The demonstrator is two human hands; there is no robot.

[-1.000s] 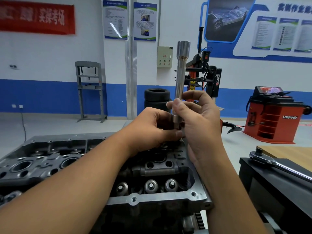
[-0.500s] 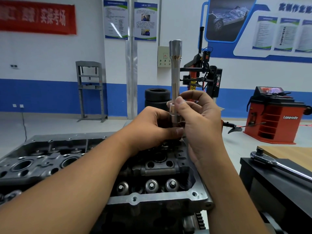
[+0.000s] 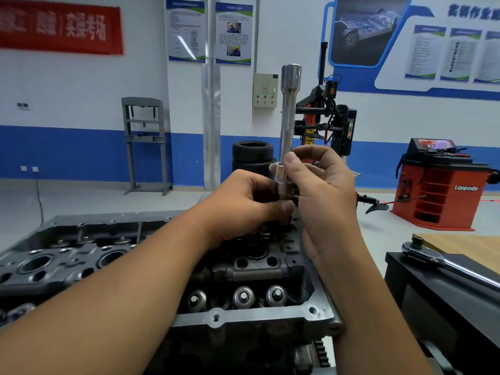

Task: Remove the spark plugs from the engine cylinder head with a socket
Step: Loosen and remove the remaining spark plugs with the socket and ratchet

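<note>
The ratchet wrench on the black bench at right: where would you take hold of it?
Grip the ratchet wrench along its long handle, coming from above, fingers across the shaft. It lies flat on the bench, its head toward the cylinder head, nothing on it.

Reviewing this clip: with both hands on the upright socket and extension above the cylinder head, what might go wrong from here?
1. The left hand and right hand hold only the socket at the bottom; the long extension rises free and might tip or separate.
2. If it slips, it would likely fall onto the open cylinder head and its exposed valve parts.
3. The ratchet lies near the side bench's edge and might get knocked off.
</note>
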